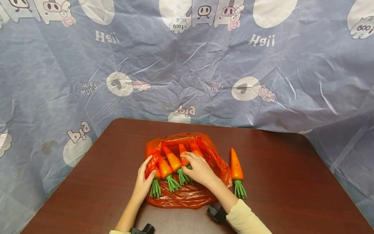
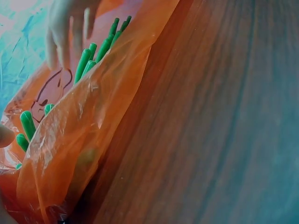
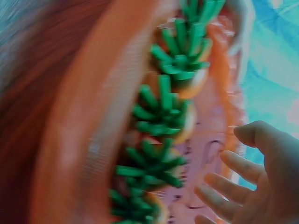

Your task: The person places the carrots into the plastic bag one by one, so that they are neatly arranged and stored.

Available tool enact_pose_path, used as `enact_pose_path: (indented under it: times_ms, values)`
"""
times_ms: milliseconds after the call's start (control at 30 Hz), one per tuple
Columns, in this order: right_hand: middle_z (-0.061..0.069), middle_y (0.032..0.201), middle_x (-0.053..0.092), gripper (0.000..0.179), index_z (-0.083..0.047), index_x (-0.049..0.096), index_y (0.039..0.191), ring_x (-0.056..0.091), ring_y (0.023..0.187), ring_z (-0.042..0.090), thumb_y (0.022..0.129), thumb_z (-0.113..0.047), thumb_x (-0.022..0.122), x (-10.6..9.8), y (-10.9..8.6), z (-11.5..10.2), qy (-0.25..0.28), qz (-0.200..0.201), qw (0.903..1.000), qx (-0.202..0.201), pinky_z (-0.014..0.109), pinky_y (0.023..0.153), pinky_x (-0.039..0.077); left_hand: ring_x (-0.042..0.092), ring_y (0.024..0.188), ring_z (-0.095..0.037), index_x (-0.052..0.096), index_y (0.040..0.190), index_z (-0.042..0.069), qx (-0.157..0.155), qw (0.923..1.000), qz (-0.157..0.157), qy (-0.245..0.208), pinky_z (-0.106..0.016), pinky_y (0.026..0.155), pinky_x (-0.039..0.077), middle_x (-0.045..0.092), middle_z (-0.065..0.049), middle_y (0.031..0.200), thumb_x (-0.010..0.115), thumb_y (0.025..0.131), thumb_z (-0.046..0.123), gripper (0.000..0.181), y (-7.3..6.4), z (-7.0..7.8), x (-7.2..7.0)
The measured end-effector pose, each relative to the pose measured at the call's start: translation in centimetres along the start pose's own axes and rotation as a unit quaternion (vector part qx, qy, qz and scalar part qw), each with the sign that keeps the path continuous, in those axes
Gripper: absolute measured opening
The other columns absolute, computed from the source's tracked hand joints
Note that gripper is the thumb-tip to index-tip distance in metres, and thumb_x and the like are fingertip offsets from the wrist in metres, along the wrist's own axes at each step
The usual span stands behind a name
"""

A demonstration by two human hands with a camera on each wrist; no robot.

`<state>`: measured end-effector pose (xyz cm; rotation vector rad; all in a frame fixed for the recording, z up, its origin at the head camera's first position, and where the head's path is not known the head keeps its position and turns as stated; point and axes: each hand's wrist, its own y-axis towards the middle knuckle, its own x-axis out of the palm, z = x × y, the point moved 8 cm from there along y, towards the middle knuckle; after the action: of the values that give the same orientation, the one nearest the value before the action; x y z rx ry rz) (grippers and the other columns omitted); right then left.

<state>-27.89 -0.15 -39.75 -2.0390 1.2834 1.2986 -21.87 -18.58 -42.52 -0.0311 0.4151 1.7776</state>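
Observation:
A red-orange plastic bag [image 1: 187, 196] lies on the table with its mouth toward me. Several orange carrots with green tops sit inside in a slanting row, among them a carrot [image 1: 164, 167] near the left. My left hand [image 1: 142, 183] holds the bag's left edge, its thumb by the leftmost carrot [image 1: 155, 187]. Over the carrots at the right of the row hovers my right hand [image 1: 200, 169], partly covering them. The right wrist view shows the right hand [image 3: 252, 182] with fingers spread and nothing held, beside the green carrot tops [image 3: 161, 112].
One more carrot [image 1: 236, 167] lies outside, just right of the bag, its green top toward me. The brown wooden table [image 1: 280, 182] extends to both sides. Behind it hangs a wrinkled blue-grey printed cloth [image 1: 175, 58].

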Motion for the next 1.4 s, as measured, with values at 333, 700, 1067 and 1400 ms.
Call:
enact_pose_path:
  times_ms: [333, 700, 1067, 1400]
  values:
    - [-0.005, 0.127, 0.055, 0.036, -0.024, 0.059, 0.120, 0.049, 0.119, 0.022, 0.085, -0.030, 0.061, -7.3, -4.2, -1.2, 0.075, 0.132, 0.9883, -0.017, 0.049, 0.098, 0.038, 0.022, 0.132, -0.030, 0.037, 0.138, 0.017, 0.009, 1.0000, 0.003, 0.001, -0.059, 0.104, 0.022, 0.032, -0.013, 0.143, 0.054, 0.090, 0.013, 0.052, 0.6, -2.8, 0.2]
    - [0.003, 0.120, 0.058, 0.033, -0.016, 0.063, 0.115, 0.047, 0.115, 0.001, 0.084, -0.004, 0.060, -13.1, -10.0, 6.4, 0.138, 0.352, 0.9257, 0.018, 0.010, 0.097, 0.031, 0.023, 0.131, -0.031, 0.036, 0.138, 0.016, 0.018, 0.9997, 0.004, 0.013, -0.061, 0.102, 0.021, 0.032, -0.014, 0.142, 0.054, 0.090, 0.013, 0.052, 0.4, -3.3, 0.0]
    - [0.018, 0.137, 0.037, 0.045, -0.008, 0.048, 0.129, 0.038, 0.119, 0.036, 0.087, -0.020, 0.058, -10.5, -12.6, 14.0, 0.124, 0.232, 0.9518, 0.159, 0.056, 0.091, 0.034, 0.022, 0.130, -0.039, 0.035, 0.137, 0.002, 0.003, 1.0000, -0.004, 0.001, -0.062, 0.102, 0.019, 0.029, -0.025, 0.140, 0.051, 0.089, 0.004, 0.050, -0.3, 0.0, 0.3]
    - [0.025, 0.139, 0.026, 0.054, -0.008, 0.044, 0.132, 0.039, 0.117, 0.040, 0.085, -0.025, 0.063, -6.8, -12.2, 15.6, 0.155, 0.139, 0.9632, 0.170, 0.056, 0.088, 0.042, 0.023, 0.130, -0.034, 0.036, 0.136, 0.000, 0.011, 0.9999, 0.007, -0.006, -0.057, 0.104, 0.018, 0.031, -0.024, 0.140, 0.052, 0.088, 0.002, 0.050, -0.3, 0.4, 0.2]
